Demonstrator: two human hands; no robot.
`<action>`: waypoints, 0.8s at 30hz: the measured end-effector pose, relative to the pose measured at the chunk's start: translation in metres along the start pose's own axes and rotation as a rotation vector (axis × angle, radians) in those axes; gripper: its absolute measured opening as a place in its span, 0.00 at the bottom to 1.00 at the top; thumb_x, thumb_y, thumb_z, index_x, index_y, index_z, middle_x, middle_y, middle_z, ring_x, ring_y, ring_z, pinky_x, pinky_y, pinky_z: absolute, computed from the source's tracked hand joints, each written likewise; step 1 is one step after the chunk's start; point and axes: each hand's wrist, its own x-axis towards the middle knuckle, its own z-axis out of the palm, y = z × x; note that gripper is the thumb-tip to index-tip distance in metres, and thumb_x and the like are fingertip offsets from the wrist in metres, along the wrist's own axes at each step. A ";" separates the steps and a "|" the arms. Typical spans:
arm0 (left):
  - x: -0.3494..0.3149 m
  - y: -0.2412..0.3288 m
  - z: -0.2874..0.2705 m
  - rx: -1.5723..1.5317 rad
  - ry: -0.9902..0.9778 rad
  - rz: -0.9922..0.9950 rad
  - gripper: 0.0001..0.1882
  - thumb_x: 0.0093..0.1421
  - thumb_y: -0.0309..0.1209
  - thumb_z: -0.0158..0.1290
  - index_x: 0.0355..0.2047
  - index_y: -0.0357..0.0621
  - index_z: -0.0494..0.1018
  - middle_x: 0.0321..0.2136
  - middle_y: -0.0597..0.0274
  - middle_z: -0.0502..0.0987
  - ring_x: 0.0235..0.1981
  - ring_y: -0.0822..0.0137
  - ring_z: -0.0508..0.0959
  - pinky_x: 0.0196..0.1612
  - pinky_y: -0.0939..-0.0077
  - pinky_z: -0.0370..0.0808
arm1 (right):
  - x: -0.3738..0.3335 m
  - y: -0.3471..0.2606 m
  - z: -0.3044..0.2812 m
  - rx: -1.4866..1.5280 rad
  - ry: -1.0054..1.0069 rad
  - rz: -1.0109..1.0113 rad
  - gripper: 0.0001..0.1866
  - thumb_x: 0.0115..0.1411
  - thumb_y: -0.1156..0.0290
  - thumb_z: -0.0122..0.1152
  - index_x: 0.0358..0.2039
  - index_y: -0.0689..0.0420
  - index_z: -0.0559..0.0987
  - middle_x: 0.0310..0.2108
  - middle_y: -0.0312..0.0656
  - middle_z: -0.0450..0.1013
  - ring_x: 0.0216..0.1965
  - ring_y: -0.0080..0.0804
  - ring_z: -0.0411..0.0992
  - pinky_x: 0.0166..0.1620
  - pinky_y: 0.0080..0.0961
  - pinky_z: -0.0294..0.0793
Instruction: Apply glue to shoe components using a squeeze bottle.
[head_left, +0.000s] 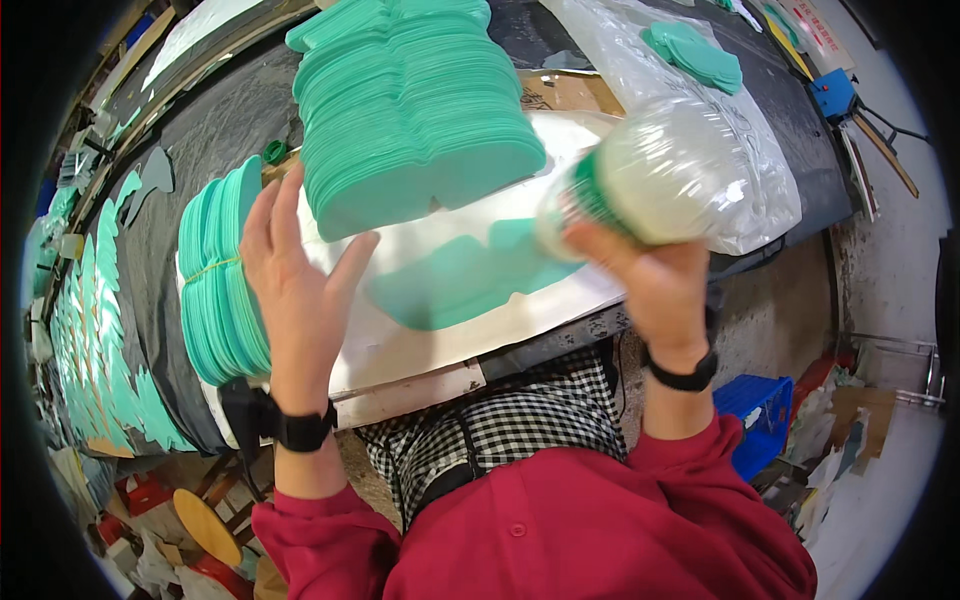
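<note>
My right hand (pixel 655 290) grips a bulky, shiny whitish roll-like thing wrapped in clear plastic (pixel 670 170), with a green band at its left side. It is tilted and slightly blurred, so its exact kind is unclear. My left hand (pixel 295 265) is open, fingers spread, beside a bundle of green sheet cutouts (pixel 215 280) tied with a thin yellow band. A tall stack of green cutouts (pixel 420 120) stands just beyond both hands. Between the hands, a flat green cutout (pixel 450 285) lies on white paper (pixel 400 355).
A crumpled clear plastic sheet (pixel 765 195) covers the table's right side, with a few green cutouts (pixel 695 55) on it. Green scrap sheets (pixel 100 320) hang at the left. A blue crate (pixel 755 410) stands below right, and a wooden stool (pixel 207 527) below left.
</note>
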 end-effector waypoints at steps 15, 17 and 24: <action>0.032 -0.013 0.027 0.140 0.026 0.215 0.40 0.51 0.31 0.70 0.65 0.54 0.68 0.53 0.56 0.71 0.54 0.52 0.70 0.60 0.56 0.65 | -0.023 0.023 -0.105 0.326 0.438 -0.100 0.32 0.59 0.78 0.69 0.63 0.62 0.68 0.57 0.52 0.72 0.60 0.44 0.70 0.66 0.45 0.66; 0.029 -0.012 0.023 0.066 0.040 0.221 0.38 0.52 0.30 0.69 0.63 0.53 0.70 0.49 0.57 0.71 0.49 0.56 0.71 0.57 0.60 0.66 | -0.021 0.024 -0.109 0.349 0.434 -0.138 0.34 0.59 0.74 0.70 0.64 0.61 0.67 0.60 0.53 0.70 0.63 0.47 0.68 0.68 0.49 0.62; -0.010 0.022 -0.010 -0.359 -0.159 -0.064 0.28 0.57 0.31 0.66 0.58 0.45 0.73 0.37 0.66 0.64 0.38 0.69 0.65 0.48 0.76 0.65 | -0.022 0.005 -0.117 0.374 0.402 -0.231 0.39 0.63 0.62 0.67 0.69 0.59 0.60 0.62 0.52 0.68 0.65 0.50 0.65 0.69 0.52 0.60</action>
